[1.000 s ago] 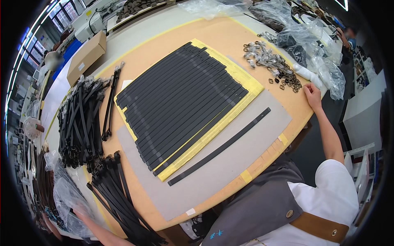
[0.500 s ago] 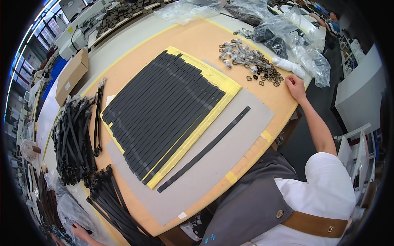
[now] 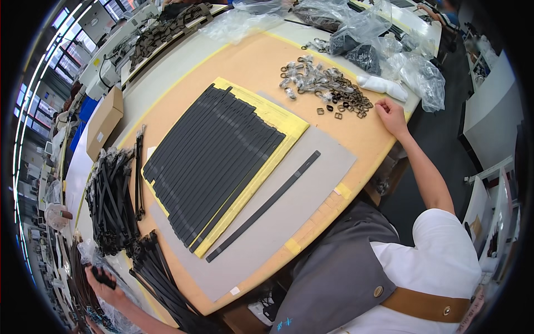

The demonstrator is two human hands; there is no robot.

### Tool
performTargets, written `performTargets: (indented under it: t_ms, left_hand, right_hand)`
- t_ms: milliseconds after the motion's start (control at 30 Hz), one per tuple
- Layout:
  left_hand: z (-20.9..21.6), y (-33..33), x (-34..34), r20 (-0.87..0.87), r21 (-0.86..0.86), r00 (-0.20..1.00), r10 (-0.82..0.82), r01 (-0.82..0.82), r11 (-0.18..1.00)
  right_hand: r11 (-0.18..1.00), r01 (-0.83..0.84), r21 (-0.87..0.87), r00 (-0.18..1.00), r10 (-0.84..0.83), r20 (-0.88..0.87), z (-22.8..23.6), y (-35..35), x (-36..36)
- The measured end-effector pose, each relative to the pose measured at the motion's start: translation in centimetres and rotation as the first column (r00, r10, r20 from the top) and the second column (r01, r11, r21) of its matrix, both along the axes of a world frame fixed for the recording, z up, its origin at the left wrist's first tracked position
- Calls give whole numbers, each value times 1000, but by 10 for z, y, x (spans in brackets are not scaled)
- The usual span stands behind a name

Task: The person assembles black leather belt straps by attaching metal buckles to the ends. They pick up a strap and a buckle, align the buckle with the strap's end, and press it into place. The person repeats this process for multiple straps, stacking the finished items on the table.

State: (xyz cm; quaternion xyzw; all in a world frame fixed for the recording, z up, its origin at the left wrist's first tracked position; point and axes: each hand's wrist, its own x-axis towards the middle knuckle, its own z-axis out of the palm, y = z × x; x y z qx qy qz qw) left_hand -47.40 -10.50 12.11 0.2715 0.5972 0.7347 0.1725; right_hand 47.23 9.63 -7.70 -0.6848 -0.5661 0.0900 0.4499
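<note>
My right hand (image 3: 391, 116) rests closed near the table's right edge, beside a pile of small metal clasps and rings (image 3: 350, 100). Whatever is in its fingers is hidden. At the lower left my left hand (image 3: 99, 285) grips a small dark object (image 3: 104, 278) over a clear plastic bag; its kind does not show. Between my hands, a single black strap (image 3: 267, 203) lies on a grey sheet (image 3: 311, 195). Many black straps (image 3: 217, 161) lie side by side on a yellow-edged board (image 3: 297, 125) in the middle.
Bundles of black straps (image 3: 111, 206) cover the table's left side, with more straps (image 3: 158, 273) hanging near the front edge. A cardboard box (image 3: 105, 123) stands at the back left. Clear plastic bags (image 3: 414, 80) and a white roll (image 3: 382, 87) lie at the far right.
My left hand has risen further into view at the lower left, with the dark object now plainly in it. My right hand stays by the metal pieces. The whole view has shifted slightly.
</note>
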Motion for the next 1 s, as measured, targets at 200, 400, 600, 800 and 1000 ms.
performTargets:
  t_ms: [200,400,600,800,1000]
  left_hand:
    - [-20,135,243,29,-80,952,-305,306,949]
    - [-65,217,504,-39,-343,429,-903,843,415]
    - [-144,254,706,-657,-489,8,-754,757,434]
    - [-196,276,732,-869,-396,-81,-489,706,587]
    - [-190,266,727,-925,-248,1,-381,757,604]
  right_hand:
    - [999,-12,-44,998,14,54,21,1,-19]
    - [979,-199,-49,980,200,18,-11,5,23]
    - [953,-295,-72,951,286,-114,-38,11,61]
    - [953,-281,-110,950,293,111,-12,8,10]
    - [975,-203,-93,932,221,289,12,-2,-19]
